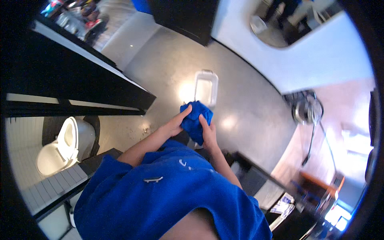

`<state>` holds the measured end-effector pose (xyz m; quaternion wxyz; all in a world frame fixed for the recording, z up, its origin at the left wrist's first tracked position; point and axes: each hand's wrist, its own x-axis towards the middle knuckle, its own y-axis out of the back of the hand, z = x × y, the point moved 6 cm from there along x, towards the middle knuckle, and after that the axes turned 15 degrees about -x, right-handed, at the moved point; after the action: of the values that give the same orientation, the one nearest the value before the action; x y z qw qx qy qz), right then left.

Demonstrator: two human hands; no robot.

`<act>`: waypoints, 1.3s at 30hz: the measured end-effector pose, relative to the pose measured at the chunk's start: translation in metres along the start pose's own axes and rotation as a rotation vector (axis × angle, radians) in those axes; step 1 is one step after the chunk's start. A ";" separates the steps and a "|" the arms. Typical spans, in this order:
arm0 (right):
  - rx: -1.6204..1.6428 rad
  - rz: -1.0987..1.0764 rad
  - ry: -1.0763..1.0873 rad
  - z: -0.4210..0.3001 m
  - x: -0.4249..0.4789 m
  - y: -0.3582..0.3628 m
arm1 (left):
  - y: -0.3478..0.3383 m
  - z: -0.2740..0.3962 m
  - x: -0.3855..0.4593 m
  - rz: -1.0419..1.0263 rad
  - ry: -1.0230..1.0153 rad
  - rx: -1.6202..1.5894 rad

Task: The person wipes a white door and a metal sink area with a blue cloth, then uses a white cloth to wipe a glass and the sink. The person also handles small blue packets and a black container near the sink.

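Observation:
A blue cloth (194,121), bunched and folded, is held between both hands in front of my body. My left hand (177,121) grips its left side with the thumb lying on top. On the opposite side my right hand (208,132) closes on the cloth, its thumb pressed over the fabric. Just beyond the cloth, a pale rectangular plastic bin (214,87) stands on the smooth grey floor (243,78). The cloth's far edge overlaps the bin's near end in the picture, and whether they touch cannot be told.
At the left, a white toilet (67,138) with its lid raised stands past a dark partition (75,69). A mirror (282,42) hangs on the white wall (324,60). A round shiny metal object (307,111) stands at right. A dark counter edge (258,168) runs beside me.

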<state>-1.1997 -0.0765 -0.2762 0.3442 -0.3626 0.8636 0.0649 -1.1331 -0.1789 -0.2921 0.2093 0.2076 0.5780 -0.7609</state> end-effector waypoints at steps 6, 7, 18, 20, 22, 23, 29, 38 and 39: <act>-0.533 -0.137 0.480 -0.094 0.097 -0.104 | 0.028 0.155 -0.008 0.105 -0.330 -0.325; -0.657 -0.134 0.590 -0.100 0.118 -0.112 | 0.029 0.173 -0.005 0.126 -0.392 -0.409; -0.523 -0.966 0.023 -0.234 0.321 -0.275 | 0.074 0.425 0.080 0.401 -0.432 -0.106; -0.667 -1.004 0.082 -0.286 0.371 -0.326 | 0.085 0.490 0.102 0.406 -0.474 -0.063; -0.776 -1.120 0.122 -0.322 0.416 -0.385 | 0.096 0.557 0.111 0.352 -0.643 -0.059; -0.791 -1.172 0.064 -0.335 0.434 -0.420 | 0.110 0.600 0.101 0.517 -0.830 0.600; -0.953 -1.327 0.233 -0.384 0.550 -0.608 | 0.175 0.770 0.072 0.895 -0.885 -0.024; -1.100 -0.959 0.055 -0.461 0.774 -0.872 | 0.331 1.070 0.091 0.874 -0.967 -0.045; -1.010 -0.876 0.104 -0.493 0.798 -0.892 | 0.339 1.109 0.096 0.844 -0.964 0.067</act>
<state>-1.2708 -1.3686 -0.2931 0.0847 -0.7990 0.5156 0.2976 -1.1050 -1.3410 -0.3418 0.7206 0.0584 0.2635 -0.6386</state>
